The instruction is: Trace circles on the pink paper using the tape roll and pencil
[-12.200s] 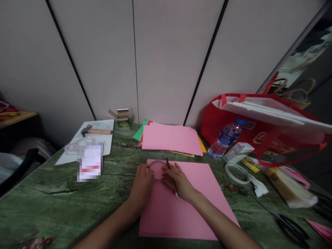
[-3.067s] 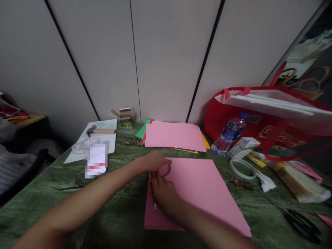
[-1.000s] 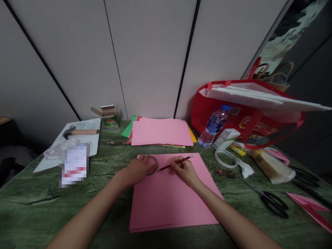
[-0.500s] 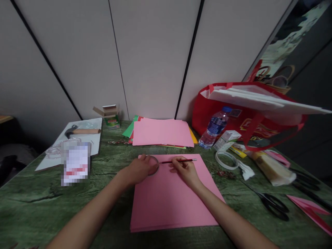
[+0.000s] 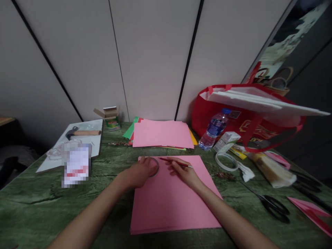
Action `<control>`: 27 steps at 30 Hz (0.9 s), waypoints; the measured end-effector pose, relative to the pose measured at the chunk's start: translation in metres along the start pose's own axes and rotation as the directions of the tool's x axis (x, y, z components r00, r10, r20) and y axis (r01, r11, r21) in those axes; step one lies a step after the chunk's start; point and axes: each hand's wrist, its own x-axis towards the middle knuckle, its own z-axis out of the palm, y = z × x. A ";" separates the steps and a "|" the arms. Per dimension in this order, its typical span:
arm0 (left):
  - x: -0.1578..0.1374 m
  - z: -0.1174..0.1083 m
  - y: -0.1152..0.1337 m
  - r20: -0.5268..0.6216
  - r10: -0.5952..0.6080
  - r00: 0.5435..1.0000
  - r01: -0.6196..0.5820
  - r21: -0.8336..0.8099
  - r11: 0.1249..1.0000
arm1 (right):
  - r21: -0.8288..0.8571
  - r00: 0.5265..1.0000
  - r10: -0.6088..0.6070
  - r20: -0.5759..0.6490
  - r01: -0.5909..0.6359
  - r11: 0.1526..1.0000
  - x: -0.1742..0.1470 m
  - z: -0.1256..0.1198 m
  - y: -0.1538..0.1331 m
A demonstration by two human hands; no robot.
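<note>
Several pink paper sheets [image 5: 173,207] lie stacked; at their far left corner, the left hand [image 5: 143,172] rests, fingers slightly spread, over a thin round ring [image 5: 158,165]; the right hand [image 5: 185,173] pinches a red pencil [image 5: 166,159], tip just beside the ring.

The right hand [image 5: 184,172] has swung the pencil [image 5: 166,159], its tip now farther back than its eraser.

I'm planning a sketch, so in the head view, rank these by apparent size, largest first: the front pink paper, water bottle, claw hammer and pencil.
1. Front pink paper
2. Water bottle
3. Claw hammer
4. Pencil, which looks about as long as the hammer but thinner.
</note>
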 end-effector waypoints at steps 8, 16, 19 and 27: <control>-0.010 0.005 -0.001 -0.100 -0.148 0.984 0.113 -0.293 0.949 | -0.625 0.965 -0.251 0.079 0.244 0.741 -0.066 -0.077 -0.029; -0.011 0.043 -0.014 -0.305 -0.223 0.926 0.050 -0.486 0.872 | -0.806 0.982 -0.151 0.112 0.179 0.564 -0.108 -0.104 0.013; -0.013 0.051 -0.025 -0.439 -0.378 0.815 0.025 -0.626 0.779 | -0.835 0.981 -0.169 0.100 0.175 0.521 -0.105 -0.101 0.018; -0.017 0.042 -0.022 -0.512 -0.673 0.534 -0.006 -0.798 0.602 | -0.840 0.983 -0.174 0.057 0.142 0.524 -0.104 -0.092 0.022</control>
